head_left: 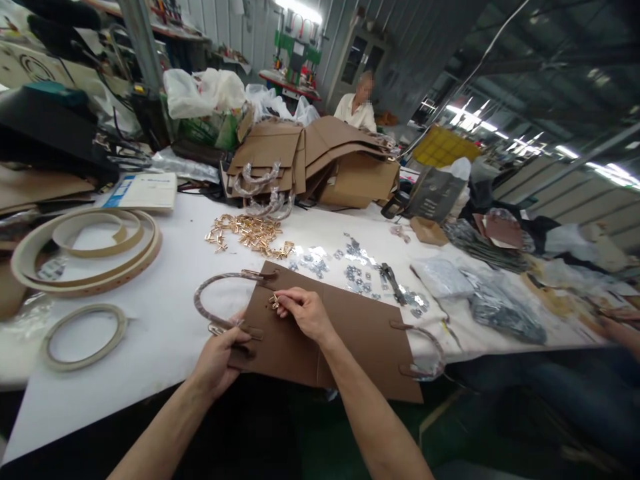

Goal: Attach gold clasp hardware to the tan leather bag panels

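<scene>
A flat brown bag panel point(357, 333) lies partly over the near edge of the white table, with a plastic-wrapped handle point(203, 293) at its left end and another wrapped handle point(440, 350) at its right. My left hand point(220, 357) grips the panel's left end near the lower handle tab, thumb on top. My right hand point(305, 313) pinches a small gold metal fitting point(274, 302) just above the panel, close to small holes between the left handle's tabs. Whether the fitting touches the panel I cannot tell.
Beyond the panel are a pile of gold fittings point(250, 233) and scattered silver plates point(313, 260). Rolled strips point(85, 290) and a tape ring point(47, 347) lie left. Stacked brown panels point(345, 143) stand behind. A co-worker point(356, 107) is at the back; another person's arm point(620, 330) shows right.
</scene>
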A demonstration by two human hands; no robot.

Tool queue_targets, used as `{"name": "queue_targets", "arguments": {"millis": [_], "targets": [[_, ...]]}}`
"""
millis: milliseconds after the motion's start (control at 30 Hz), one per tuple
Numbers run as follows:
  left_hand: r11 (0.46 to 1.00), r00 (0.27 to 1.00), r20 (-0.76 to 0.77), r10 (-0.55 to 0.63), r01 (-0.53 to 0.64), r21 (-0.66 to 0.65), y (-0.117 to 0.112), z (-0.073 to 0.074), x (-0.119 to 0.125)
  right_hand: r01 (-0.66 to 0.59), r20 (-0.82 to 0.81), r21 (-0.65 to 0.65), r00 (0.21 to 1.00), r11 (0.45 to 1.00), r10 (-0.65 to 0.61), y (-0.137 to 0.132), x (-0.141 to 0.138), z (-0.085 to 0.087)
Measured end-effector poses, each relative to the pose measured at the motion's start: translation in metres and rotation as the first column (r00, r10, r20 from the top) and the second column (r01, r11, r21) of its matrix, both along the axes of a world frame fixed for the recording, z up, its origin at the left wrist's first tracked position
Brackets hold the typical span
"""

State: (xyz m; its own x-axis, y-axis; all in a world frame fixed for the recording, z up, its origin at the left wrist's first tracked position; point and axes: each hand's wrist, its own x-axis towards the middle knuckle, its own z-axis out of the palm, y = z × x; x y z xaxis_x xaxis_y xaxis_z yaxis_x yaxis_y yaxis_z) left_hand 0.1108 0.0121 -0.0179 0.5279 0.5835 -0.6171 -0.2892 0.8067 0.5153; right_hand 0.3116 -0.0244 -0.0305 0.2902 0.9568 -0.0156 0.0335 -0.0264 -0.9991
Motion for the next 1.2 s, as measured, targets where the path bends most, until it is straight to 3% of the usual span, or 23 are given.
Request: {"name": "queue_targets", "arguments": {"millis": [200, 400, 633, 833, 1100, 1200], "targets": [[0.998, 0.998, 0.042, -0.037, 0.035, 0.052, 0.0, -0.009, -0.001, 0.079, 0.047, 0.029, 0.996, 0.996, -0.08, -0.004, -0.009, -0.001], [0.996, 0.999, 0.029, -0.042, 0.04, 0.085, 0.0, -0.01, -0.001, 0.107, 0.136, 0.049, 0.984, 0.993, -0.112, -0.007, -0.014, 0.003], [0.993, 0.998, 0.014, -0.055, 0.054, 0.107, -0.002, -0.009, 0.0, 0.127, 0.46, 0.126, 0.871, 0.984, -0.171, -0.012, -0.025, 0.008], [0.991, 0.998, 0.014, -0.061, 0.059, 0.12, -0.001, -0.009, 0.001, 0.053, 0.53, 0.094, 0.843, 0.994, -0.095, -0.01, -0.024, 0.016], [0.982, 0.997, 0.029, -0.076, 0.07, 0.175, -0.004, -0.009, 0.001, 0.042, 0.697, 0.027, 0.715, 0.999, -0.049, -0.003, -0.031, 0.03], [0.982, 0.998, 0.009, -0.062, 0.06, 0.177, -0.005, -0.01, 0.002, 0.018, 0.689, 0.034, 0.724, 0.999, -0.036, -0.005, -0.033, 0.028]]}}
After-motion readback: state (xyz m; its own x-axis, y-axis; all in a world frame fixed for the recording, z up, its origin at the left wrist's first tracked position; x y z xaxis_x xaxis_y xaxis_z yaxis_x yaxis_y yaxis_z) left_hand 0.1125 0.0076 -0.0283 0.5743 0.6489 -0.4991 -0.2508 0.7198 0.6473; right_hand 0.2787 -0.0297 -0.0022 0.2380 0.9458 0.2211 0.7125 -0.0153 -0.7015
